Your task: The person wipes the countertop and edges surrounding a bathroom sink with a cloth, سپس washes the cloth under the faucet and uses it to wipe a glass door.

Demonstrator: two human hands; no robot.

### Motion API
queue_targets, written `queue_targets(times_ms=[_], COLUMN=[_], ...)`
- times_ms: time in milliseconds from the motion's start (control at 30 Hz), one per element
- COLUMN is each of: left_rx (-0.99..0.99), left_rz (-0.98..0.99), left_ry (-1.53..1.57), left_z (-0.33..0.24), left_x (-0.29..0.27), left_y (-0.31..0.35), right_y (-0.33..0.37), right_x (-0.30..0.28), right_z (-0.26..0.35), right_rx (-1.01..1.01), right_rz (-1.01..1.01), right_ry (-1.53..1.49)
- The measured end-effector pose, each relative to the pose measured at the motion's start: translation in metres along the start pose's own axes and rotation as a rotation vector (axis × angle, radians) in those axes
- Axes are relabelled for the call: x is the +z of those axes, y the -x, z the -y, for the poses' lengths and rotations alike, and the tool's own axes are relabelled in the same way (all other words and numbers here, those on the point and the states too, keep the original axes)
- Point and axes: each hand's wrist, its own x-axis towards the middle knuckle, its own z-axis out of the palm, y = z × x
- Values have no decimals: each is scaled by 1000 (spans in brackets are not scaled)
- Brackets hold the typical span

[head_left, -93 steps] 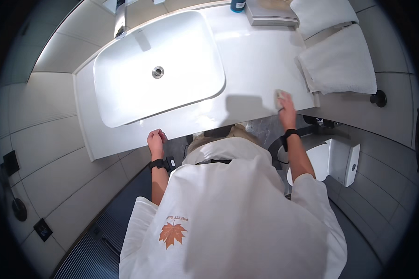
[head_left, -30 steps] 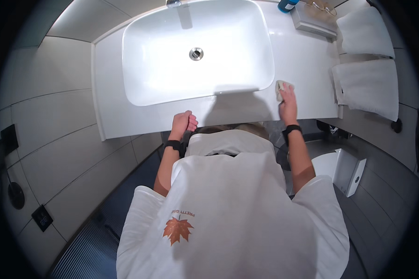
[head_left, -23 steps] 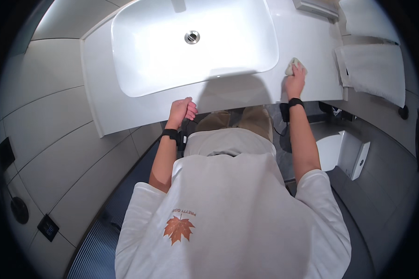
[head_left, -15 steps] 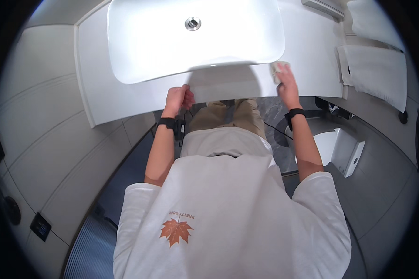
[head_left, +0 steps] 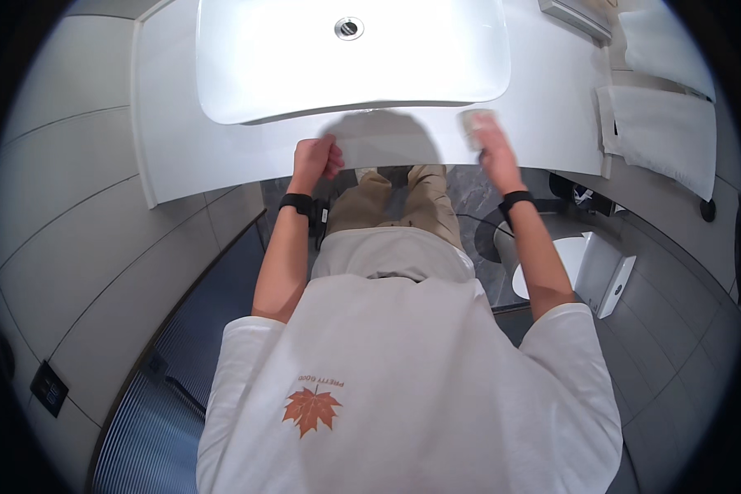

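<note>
The right hand point(head_left: 492, 145) covers the pale cloth point(head_left: 468, 125) beside the near right of the sink point(head_left: 263, 66); blur hides its grip. A loose hold could let the cloth slide off the worktop point(head_left: 556, 123). The left hand point(head_left: 316, 160) is curled closed.

Cloth point(head_left: 471, 124) is a small off-white thing, kinda blurry tbh. It's on the counter point(head_left: 556, 107) under the right hand point(head_left: 496, 148), just off the basin's point(head_left: 436, 70) front right corner.
</note>
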Motion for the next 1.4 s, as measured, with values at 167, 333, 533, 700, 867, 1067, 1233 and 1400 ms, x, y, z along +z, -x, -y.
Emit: queue_targets(times_ms=[167,333,533,700,867,1067,1233,1400], left_rx=[26,56,42,28,49,120,-54,-187], left_rz=[30,21,16,15,-6,41,-234,-485], left_ry=[7,9,-19,-35,-53,111,121,259], left_z=[1,8,7,2,5,41,101,234], left_x=[3,1,-1,4,2,-36,-116,-163], left_y=[-2,-4,-2,-1,-2,12,53,93], right_y=[10,-14,7,13,-9,3,47,23], right_x=[-7,57,12,17,96,40,-49,17], right_z=[-59,32,25,-18,77,48,-85,-27], right_rx=[455,355,46,508,336,-90,403,544], right_rz=[-433,-318,22,-415,-281,152,-264,-388], right_ry=[235,87,29,122,79,50,47,109])
